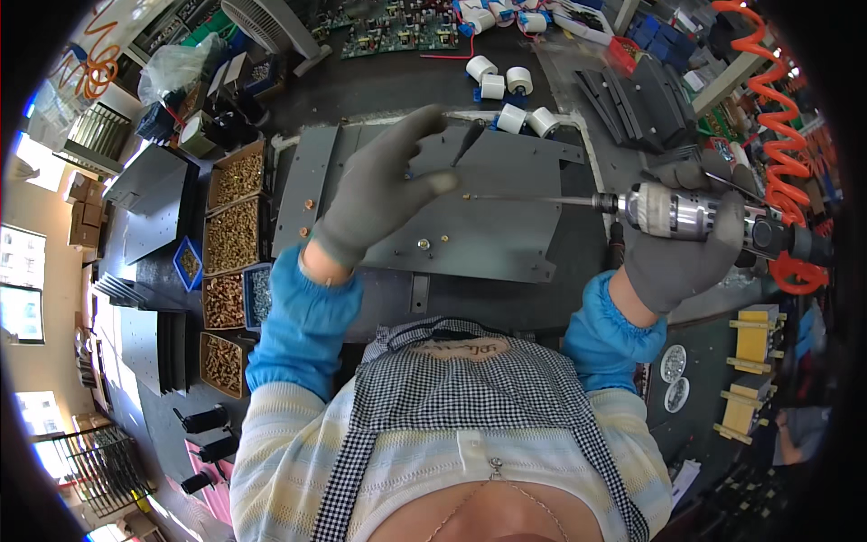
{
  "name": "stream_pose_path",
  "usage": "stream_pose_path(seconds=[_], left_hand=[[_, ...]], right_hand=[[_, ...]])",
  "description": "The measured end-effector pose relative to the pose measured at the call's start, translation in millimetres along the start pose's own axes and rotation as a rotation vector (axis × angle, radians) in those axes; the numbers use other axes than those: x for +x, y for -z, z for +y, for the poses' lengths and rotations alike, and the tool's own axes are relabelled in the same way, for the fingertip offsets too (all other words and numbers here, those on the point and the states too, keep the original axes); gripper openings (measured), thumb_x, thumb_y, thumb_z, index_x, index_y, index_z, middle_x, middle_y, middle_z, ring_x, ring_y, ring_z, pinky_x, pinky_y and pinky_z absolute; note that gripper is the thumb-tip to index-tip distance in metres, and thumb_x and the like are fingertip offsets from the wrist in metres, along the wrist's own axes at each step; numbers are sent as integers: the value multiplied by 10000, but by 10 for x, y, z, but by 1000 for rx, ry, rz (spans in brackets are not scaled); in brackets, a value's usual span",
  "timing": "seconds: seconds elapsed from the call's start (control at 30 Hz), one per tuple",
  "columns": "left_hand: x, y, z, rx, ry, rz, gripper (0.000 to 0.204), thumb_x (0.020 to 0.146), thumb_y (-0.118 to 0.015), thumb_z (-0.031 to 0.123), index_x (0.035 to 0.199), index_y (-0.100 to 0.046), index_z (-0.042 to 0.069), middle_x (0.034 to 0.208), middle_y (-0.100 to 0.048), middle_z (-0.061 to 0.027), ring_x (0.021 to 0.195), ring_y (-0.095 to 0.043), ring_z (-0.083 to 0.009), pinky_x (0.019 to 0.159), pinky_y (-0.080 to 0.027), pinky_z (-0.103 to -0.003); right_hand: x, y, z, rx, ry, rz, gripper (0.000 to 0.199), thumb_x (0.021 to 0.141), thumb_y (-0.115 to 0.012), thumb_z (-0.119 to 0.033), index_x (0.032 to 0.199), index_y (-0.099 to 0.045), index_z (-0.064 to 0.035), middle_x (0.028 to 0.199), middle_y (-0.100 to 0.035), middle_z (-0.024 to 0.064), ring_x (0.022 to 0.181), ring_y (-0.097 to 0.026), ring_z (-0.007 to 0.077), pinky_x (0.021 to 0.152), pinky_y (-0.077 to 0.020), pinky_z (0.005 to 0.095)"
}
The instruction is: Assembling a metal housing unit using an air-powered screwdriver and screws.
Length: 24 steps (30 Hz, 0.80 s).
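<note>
My right hand (pixel 677 266), in a grey glove, grips a silver air screwdriver (pixel 655 210). The tool's long thin bit points left over a dark grey metal panel (pixel 506 230). At the bit's tip is a small brass fastener (pixel 467 196); whether they touch, I cannot tell. My left hand (pixel 370 190), also gloved, hovers above the panel's left half with thumb and fingers apart, holding nothing visible. Several small fasteners sit on the panel, among them a silver one (pixel 424 244). A black-handled tool (pixel 469 142) lies near the far edge, beyond my left thumb.
Cardboard bins (pixel 233 237) of brass hardware stand left, next to a blue bin (pixel 258 294). White cylinders (pixel 512 118) and circuit boards (pixel 406 32) lie beyond the panel. An orange coiled hose (pixel 784 117) hangs right, near yellow-wrapped transformers (pixel 754 339) and dark panels (pixel 632 104).
</note>
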State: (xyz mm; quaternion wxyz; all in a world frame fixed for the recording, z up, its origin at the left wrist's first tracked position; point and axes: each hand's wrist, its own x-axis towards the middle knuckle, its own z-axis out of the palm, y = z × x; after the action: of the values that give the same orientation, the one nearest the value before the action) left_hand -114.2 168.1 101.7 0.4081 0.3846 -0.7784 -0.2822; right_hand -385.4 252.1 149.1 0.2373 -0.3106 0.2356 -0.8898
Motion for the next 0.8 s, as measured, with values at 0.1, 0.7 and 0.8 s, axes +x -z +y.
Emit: stream_pose_path(seconds=[0.1,0.7,0.8], left_hand=[[347,-304,-83,120,-131,-74,694,831,-776,178,1438,-470,38,1326,-624,-142,1128,-634,-232,938,-516,-340],[100,589,-506,-542,115,532,324,1010,-563,153,1273,-537,-34,1053,-700,-155,970,-687,-226,905,-551,-328],[-163,767,-713,-628,204,703,333,1018,-550,174,1271,-533,-42,1061,-692,-178,966,-688,-255,913,-555,-369]], right_hand=[[17,-64,77,-170,112,-11,403,812,-617,-244,1117,-571,15,978,-662,180,701,-633,211,633,-549,371],[4,-616,720,-203,113,-172,203,809,-678,-39,997,-623,16,802,-692,144,661,-658,191,656,-578,325],[63,-535,827,-344,193,-188,362,810,-634,-86,1155,-575,10,966,-669,171,676,-676,243,575,-582,364]])
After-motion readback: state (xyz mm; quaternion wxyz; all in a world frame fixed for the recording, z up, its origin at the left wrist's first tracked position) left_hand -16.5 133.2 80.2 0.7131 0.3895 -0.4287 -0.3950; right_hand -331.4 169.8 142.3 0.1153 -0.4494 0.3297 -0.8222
